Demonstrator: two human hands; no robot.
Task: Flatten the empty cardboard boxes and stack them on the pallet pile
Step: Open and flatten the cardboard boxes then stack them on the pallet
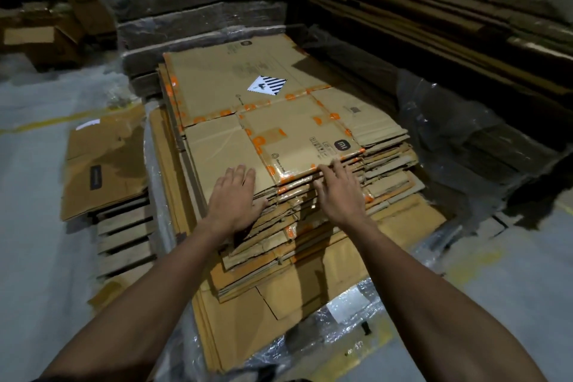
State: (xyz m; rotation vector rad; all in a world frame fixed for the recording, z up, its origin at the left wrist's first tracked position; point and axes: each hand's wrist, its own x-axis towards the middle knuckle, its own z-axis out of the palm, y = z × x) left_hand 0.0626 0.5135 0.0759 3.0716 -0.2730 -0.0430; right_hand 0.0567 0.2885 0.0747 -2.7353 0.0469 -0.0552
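two bare forearms reach in from the bottom of the frame, uncovered from elbow to wrist. the left hand [234, 195] and right hand [338, 192] wear no gloves; no rings, watch or wristband show. a sliver of dark fabric sits at the lower left edge.

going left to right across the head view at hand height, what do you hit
separate flattened box on the low side stack → left hand → right hand, both at the near edge of the main cardboard pile → crumpled plastic wrap
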